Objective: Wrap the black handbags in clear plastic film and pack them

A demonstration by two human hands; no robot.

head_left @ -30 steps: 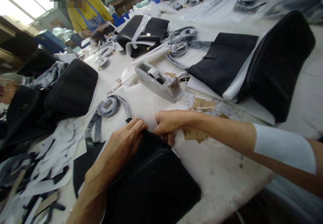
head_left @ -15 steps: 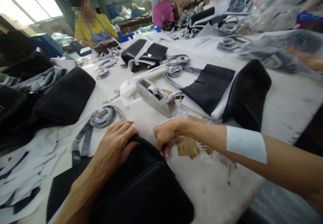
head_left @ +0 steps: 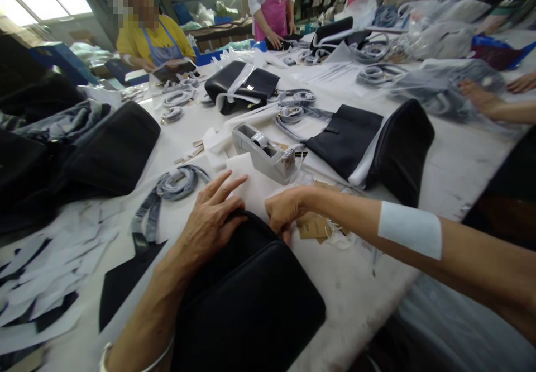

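Note:
A black leather bag (head_left: pixel 251 299) lies on the white table (head_left: pixel 360 282) right in front of me. My left hand (head_left: pixel 209 221) rests on the bag's top edge with its fingers spread, the tips reaching onto a white sheet (head_left: pixel 251 185) behind the bag. My right hand (head_left: pixel 285 210) is curled at the bag's upper right corner, fingers pinched against its edge; what they hold is hidden. Brown paper tags (head_left: pixel 314 227) with strings lie just right of that hand.
A grey tape dispenser (head_left: pixel 263 157) stands behind my hands. Black bags (head_left: pixel 113 148) (head_left: pixel 402 148), a flat black piece (head_left: pixel 345 137) and wrapped grey straps (head_left: pixel 180 182) lie around. White paper scraps (head_left: pixel 50 271) cover the left. Other people work at the far end and right edge.
My left hand's fingers have opened and spread forward onto the white sheet. My right hand stays pinched at the bag's corner. The view has tilted up, showing more of the far table.

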